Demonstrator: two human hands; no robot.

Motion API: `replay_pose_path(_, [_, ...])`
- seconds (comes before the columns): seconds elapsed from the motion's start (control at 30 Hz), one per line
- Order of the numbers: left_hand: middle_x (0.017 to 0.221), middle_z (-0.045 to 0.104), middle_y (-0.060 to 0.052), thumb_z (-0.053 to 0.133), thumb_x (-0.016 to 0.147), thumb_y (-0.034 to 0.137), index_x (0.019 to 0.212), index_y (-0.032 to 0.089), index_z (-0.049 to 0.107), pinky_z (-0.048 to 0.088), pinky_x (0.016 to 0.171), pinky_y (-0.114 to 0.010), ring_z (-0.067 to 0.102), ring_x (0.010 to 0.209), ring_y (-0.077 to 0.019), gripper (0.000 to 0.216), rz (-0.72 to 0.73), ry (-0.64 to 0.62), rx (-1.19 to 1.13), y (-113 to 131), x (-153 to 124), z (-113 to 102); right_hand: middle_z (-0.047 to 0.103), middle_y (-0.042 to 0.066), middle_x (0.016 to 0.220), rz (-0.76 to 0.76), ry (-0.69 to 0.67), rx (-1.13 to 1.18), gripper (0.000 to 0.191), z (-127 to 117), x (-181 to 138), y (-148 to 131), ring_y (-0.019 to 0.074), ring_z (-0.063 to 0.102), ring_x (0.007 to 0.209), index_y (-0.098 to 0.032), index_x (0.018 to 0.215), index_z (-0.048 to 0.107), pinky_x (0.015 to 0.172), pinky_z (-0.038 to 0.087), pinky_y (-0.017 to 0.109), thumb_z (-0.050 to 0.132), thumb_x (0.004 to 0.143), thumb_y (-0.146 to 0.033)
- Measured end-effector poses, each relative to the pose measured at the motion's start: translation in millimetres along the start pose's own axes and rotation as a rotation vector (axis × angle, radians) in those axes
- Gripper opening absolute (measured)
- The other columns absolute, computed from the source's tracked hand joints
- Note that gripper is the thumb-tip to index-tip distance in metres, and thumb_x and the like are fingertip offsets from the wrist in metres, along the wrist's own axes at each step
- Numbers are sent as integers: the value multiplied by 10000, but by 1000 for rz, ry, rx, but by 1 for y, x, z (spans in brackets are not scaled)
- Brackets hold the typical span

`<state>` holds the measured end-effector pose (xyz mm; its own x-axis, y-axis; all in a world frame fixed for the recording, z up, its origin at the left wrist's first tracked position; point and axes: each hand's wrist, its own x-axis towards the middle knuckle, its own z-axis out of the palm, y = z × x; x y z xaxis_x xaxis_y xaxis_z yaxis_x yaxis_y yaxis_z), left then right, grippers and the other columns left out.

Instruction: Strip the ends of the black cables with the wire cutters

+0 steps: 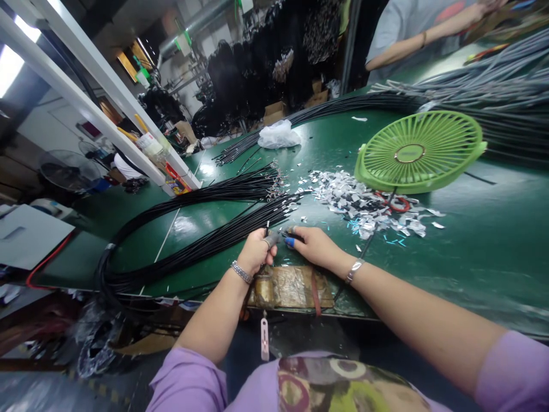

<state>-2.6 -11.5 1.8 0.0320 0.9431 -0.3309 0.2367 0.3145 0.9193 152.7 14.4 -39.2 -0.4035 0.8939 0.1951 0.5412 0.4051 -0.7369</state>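
Note:
My left hand [256, 250] is closed around a thin black cable [267, 225], whose end sticks up past the thumb. Close beside it on the right, my right hand [317, 247] has its thumb and index finger pinched together near the left fingertips. What lies in that pinch is too small to make out. A blue covering [290, 242] wraps the right thumb, and a grey one sits on the left thumb. Under both hands, at the table's front edge, lies a block wrapped in brown tape [294, 287].
Black cable bundles [156, 266] curve over the green table [484, 252] on the left. Scraps of foil [343, 200] form a pile beyond my hands, beside a green fan [422, 151]. A plastic bag [278, 135] lies farther back. Another person's arm [407, 48] shows at top right.

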Motion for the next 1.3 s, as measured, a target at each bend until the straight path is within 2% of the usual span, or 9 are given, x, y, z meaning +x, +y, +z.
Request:
replay_pose_path(0.2, [417, 482, 82, 646, 738, 439, 676, 173, 454, 168, 290, -159, 364, 250, -35, 334, 2, -14, -35, 1, -1, -2, 527, -24, 509, 27, -1, 172, 248, -2, 2, 2, 127, 433, 507, -204, 549, 489, 519, 319, 254, 476, 781, -289])
replay_pose_path(0.4, [476, 549, 48, 652, 718, 424, 702, 163, 473, 183, 290, -158, 454, 293, -58, 316, 27, -44, -163, -1, 0, -5, 593, 0, 622, 15, 128, 216, 216, -5, 1, 2, 157, 491, 602, -193, 709, 602, 578, 366, 267, 484, 792, -354])
replay_pose_path(0.53, [517, 595, 15, 652, 712, 400, 707, 153, 477, 185, 294, -150, 519, 335, -76, 302, 15, -75, -183, -2, 2, -4, 586, 6, 617, -53, 87, 178, 201, -3, -2, 0, 151, 485, 596, -195, 669, 573, 576, 360, 264, 488, 796, -326])
replay_pose_path(0.7, [484, 571, 24, 666, 695, 424, 696, 152, 494, 175, 300, -155, 514, 338, -81, 322, 11, -118, -159, -1, 2, -5, 531, -9, 576, -39, 52, 221, 208, -4, -2, -2, 143, 451, 573, -204, 606, 502, 564, 336, 265, 465, 782, -308])
replay_pose_path(0.77, [470, 553, 33, 687, 676, 412, 676, 154, 499, 201, 316, -155, 502, 348, -74, 319, 46, -68, -136, -1, 2, -7, 499, -20, 565, -28, 38, 284, 219, -4, -2, -3, 135, 423, 563, -206, 601, 485, 561, 331, 266, 472, 772, -342])
replay_pose_path(0.9, [481, 538, 48, 694, 685, 353, 664, 167, 520, 388, 440, -181, 504, 421, -75, 255, 214, 144, -44, -7, 4, -10, 489, -29, 576, 24, -63, 492, 256, -5, -5, -7, 120, 400, 554, -200, 642, 514, 539, 332, 260, 521, 742, -436])
replay_pose_path(1.07, [667, 651, 4, 648, 728, 256, 762, 212, 636, 455, 630, -220, 598, 634, -132, 56, 479, 359, 354, -14, 1, -13, 485, -35, 574, 282, -202, 845, 345, -4, -10, -13, 76, 336, 470, -192, 669, 510, 425, 241, 219, 599, 682, -525])
replay_pose_path(1.17, [813, 698, -32, 639, 720, 209, 819, 242, 678, 462, 738, -247, 633, 786, -182, 111, 557, 400, 543, -13, -4, -12, 456, -47, 539, 369, -236, 968, 369, -5, -11, -14, 62, 322, 443, -184, 659, 522, 399, 217, 204, 659, 633, -525])
replay_pose_path(1.3, [855, 710, -60, 620, 723, 189, 850, 243, 692, 455, 802, -282, 629, 842, -218, 156, 548, 386, 649, -9, -9, -10, 455, -51, 520, 394, -234, 1013, 389, -8, -11, -16, 53, 322, 436, -177, 633, 524, 393, 219, 195, 705, 593, -518])
